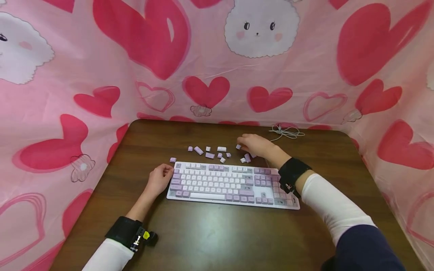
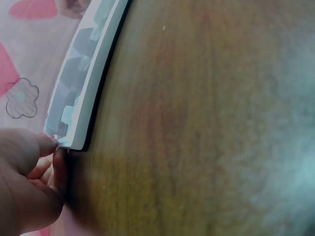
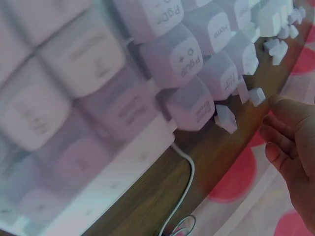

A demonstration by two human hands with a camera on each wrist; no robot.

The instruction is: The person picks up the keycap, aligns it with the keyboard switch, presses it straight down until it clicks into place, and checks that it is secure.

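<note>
A white and purple keyboard lies on the brown table, with several grey spots among its keycaps. At its left edge my left hand pinches the upper left corner, thumb on top. The left wrist view shows that thumb against the keyboard's corner. Beyond the keyboard's back edge, my right hand reaches over with bent fingers, a small purple keycap at its fingertips. In the right wrist view those fingers hide this keycap, while a loose keycap shows just beside them.
Several loose purple and white keycaps lie behind the keyboard, including a long white one. One purple keycap sits near its upper left corner. A coiled cable rests at the table's back edge, before a pink heart-patterned cloth.
</note>
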